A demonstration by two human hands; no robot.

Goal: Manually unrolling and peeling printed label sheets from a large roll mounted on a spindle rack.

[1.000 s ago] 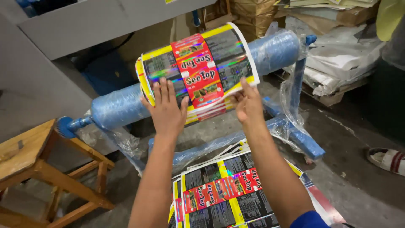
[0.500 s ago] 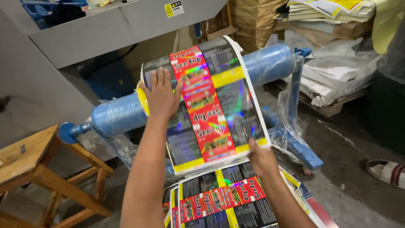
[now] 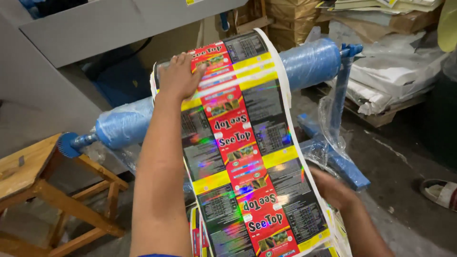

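Left hand [image 3: 177, 76] spread flat, palm down, on top of the roll, pressing the glossy printed film strip with red centre panels, yellow bands and dark holographic sides [image 3: 243, 157] against the blue plastic-wrapped roller on its horizontal axle [image 3: 309, 62]. Right hand [image 3: 333, 190] low and near at the right edge of the film, mostly tucked behind the sheet and blurred; impossible to tell whether pinching the edge or just propping it from beneath. Film hanging from the far roller down toward the near bottom edge, in a long slanting run between the two hands. Likely trouble, judging by this: slack or uneven pull creasing the slick sheet; a skewed pull dragging the strip sideways off the roller toward the blue metal stand post [image 3: 340, 90] at right; the flat palm slipping on the glossy surface and letting the roll spin free; loose clear plastic wrap [image 3: 328, 143] near the stand base catching the film's edge. Lower end of the strip cut off by the picture's bottom, so where it lands unclear; only slivers of more printed sheets [image 3: 195, 233] visible beneath. Stand's left support hidden behind the forearm and the wooden stool [image 3: 33, 176] at near left. Sandalled foot [image 3: 440, 192] at far right edge, owner out of view.
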